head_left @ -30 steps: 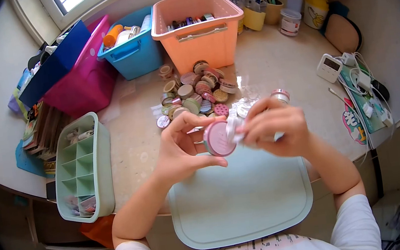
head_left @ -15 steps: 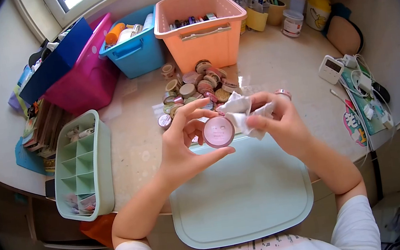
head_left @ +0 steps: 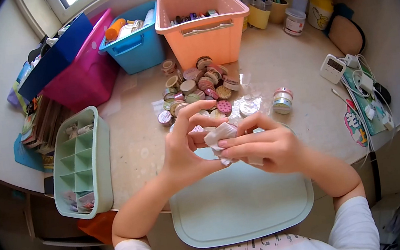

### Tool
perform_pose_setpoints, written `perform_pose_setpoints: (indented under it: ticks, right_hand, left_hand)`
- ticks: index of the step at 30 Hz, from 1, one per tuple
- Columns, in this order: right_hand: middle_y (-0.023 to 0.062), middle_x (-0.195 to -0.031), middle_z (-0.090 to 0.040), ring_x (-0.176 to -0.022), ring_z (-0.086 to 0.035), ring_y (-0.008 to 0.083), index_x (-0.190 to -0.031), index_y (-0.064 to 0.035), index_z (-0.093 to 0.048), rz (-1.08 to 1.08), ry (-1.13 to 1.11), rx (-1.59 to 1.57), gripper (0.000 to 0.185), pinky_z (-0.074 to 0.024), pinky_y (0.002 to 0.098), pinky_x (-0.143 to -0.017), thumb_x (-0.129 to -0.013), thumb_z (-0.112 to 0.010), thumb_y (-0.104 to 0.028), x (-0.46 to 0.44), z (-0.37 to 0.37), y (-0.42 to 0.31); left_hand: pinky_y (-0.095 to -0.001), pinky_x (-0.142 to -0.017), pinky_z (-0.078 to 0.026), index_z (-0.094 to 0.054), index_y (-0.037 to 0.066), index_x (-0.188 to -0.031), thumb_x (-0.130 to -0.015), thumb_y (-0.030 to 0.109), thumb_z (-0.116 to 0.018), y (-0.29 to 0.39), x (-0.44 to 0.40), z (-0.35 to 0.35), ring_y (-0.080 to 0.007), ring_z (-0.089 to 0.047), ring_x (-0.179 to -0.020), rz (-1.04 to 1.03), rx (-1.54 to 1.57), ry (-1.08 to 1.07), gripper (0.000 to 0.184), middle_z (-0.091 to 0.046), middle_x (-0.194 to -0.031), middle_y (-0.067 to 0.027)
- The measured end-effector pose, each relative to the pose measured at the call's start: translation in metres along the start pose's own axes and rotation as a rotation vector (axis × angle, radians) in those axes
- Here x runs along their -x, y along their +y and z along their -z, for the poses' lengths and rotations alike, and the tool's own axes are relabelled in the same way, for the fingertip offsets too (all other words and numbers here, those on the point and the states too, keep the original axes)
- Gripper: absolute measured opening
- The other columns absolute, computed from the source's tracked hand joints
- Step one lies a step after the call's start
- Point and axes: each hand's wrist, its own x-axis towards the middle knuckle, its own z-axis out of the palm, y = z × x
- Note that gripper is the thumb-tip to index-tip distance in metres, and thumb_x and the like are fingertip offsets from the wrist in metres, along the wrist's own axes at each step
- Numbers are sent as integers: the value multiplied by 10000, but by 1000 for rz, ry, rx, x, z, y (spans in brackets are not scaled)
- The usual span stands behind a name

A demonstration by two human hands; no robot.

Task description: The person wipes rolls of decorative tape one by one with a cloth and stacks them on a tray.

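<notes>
My left hand (head_left: 183, 147) curls above the pale green lid (head_left: 243, 205), its fingers around a round pink washi tape roll that is now mostly hidden. Over that roll lies a crumpled white tissue (head_left: 220, 136), pinched in my right hand (head_left: 274, 146) and pressed against the roll's face. Just beyond both hands, a heap of washi tape rolls (head_left: 189, 86) spreads over the desk. A small stack of rolls (head_left: 283, 100) stands right of the heap, near a clear plastic wrapper (head_left: 253, 98).
At left stands a pale green divided box (head_left: 105, 157) with small items in some compartments. Behind are a magenta bin (head_left: 85, 82), a blue basket (head_left: 136, 56) and an orange basket (head_left: 207, 43). To the right lie a white timer (head_left: 332, 68) and tangled cables (head_left: 363, 78).
My right hand has moved left and down, bringing the tissue over the pink roll's face. The stack of rolls it partly covered before now shows fully.
</notes>
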Motion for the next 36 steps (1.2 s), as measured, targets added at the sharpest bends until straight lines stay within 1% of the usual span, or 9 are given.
perform_pose_setpoints:
  ticks: [5,12,15,16,20,22,27,33,36]
  right_hand:
    - [23,-1089,-732,-901,-593,236,-1041,-82,-737,-38,123,125,349,-558,323,-783,-710,-791,14,-3,4,12]
    - [46,-943,-732,-832,-633,234,-1019,-46,-738,-3,-67,-88,357,-551,311,-733,-681,-791,54,0,26,21]
    - [69,-928,-723,-810,-647,150,-1047,-32,-739,-239,138,-122,236,-544,266,-752,-825,-744,47,-1,30,20]
    - [69,-928,-723,-810,-647,150,-1047,-32,-739,-237,139,-122,236,-544,266,-752,-825,-744,47,0,28,19]
    - [77,-1076,-707,-948,-656,105,-1167,-3,-682,-472,307,-447,250,-543,249,-807,-919,-704,-34,4,13,4]
    - [88,-1178,-682,-1037,-655,123,-1244,5,-632,-562,289,-597,332,-539,260,-873,-931,-708,-76,6,6,0]
    - [122,-1117,-679,-963,-674,175,-1195,-23,-666,-362,193,-286,365,-542,291,-846,-847,-777,-34,6,-3,4]
    - [84,-1031,-652,-932,-657,146,-1124,2,-663,-444,342,-433,254,-541,275,-802,-880,-732,7,11,-6,10]
    - [85,-1034,-669,-945,-658,157,-1103,-7,-687,-336,372,-319,275,-548,288,-807,-841,-758,31,14,-9,14]
  left_hand:
    - [-347,-894,-610,-403,71,-1389,-648,-37,-887,3,-1,0,-263,-696,-1069,32,57,-3,892,-635,-1176,-145]
    - [-342,-904,-600,-403,61,-1387,-629,-6,-919,-1,-3,1,-246,-702,-1051,64,67,-12,919,-645,-1157,-163]
    - [-340,-893,-605,-427,52,-1354,-675,-8,-900,-8,-8,10,-255,-699,-1058,197,279,51,830,-648,-1148,-167]
    - [-329,-825,-625,-516,13,-1262,-769,2,-838,-16,-8,12,-251,-702,-1045,119,268,44,589,-658,-1157,-179]
    - [-313,-686,-632,-619,-36,-1104,-919,33,-694,-22,-7,12,-217,-711,-985,189,411,-10,211,-674,-1182,-182]
    - [-310,-683,-631,-618,-37,-1110,-917,36,-700,-22,-5,9,-200,-712,-951,199,399,-3,222,-678,-1170,-171]
    - [-302,-675,-628,-611,-39,-1081,-908,28,-708,-22,0,4,-158,-708,-851,232,350,5,210,-689,-1107,-134]
    - [-297,-707,-626,-568,-41,-1173,-931,-34,-652,-8,3,-6,-219,-700,-1053,206,297,-19,255,-666,-1165,-137]
    - [-295,-733,-627,-604,-28,-1227,-950,-72,-598,-16,6,1,-230,-719,-1004,-97,140,9,280,-684,-1158,-155]
